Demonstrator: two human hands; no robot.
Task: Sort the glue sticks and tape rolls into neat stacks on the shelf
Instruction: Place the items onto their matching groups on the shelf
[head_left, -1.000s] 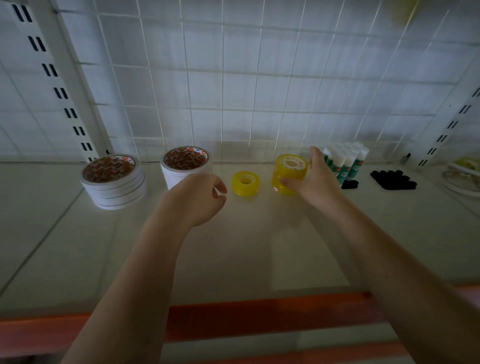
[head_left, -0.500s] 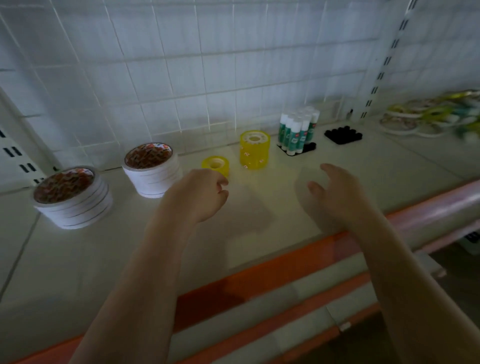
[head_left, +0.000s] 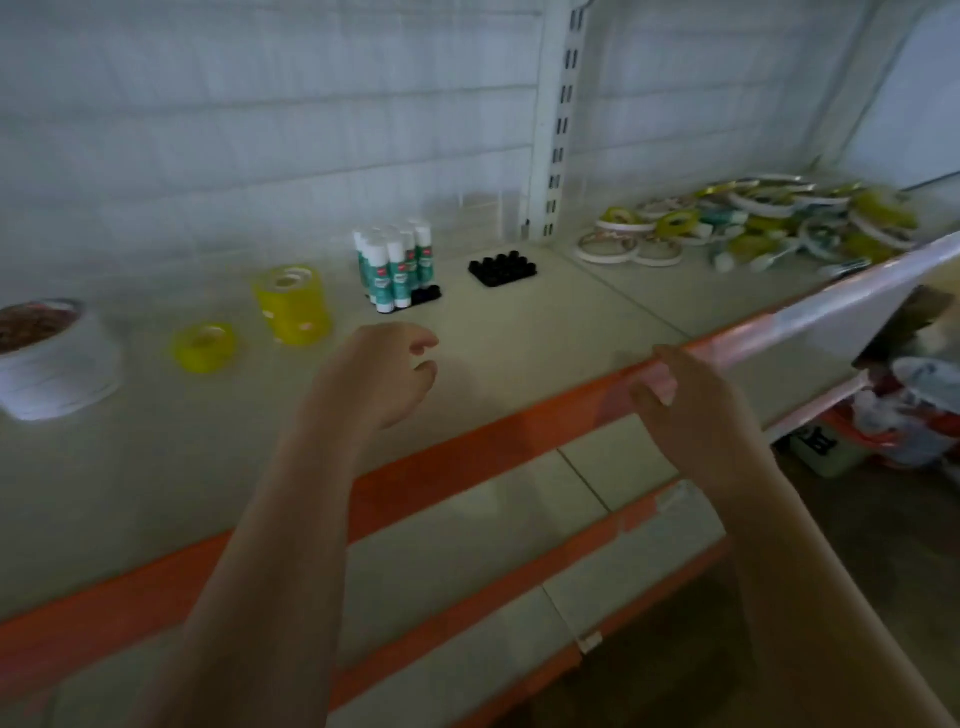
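Both hands hang empty over the shelf (head_left: 519, 332), fingers loosely curled. Beyond the left hand (head_left: 379, 374) stands the yellow tape stack (head_left: 293, 306), with the upright glue sticks (head_left: 395, 267) just to its right. Far beyond the right hand (head_left: 696, 415), to its right, lies the unsorted pile of tape rolls (head_left: 753, 223).

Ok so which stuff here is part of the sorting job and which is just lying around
Part of the job:
glue sticks
yellow tape stack
single yellow tape roll
white tape stack
loose tape pile

Just lying about:
black tray
clutter on the floor
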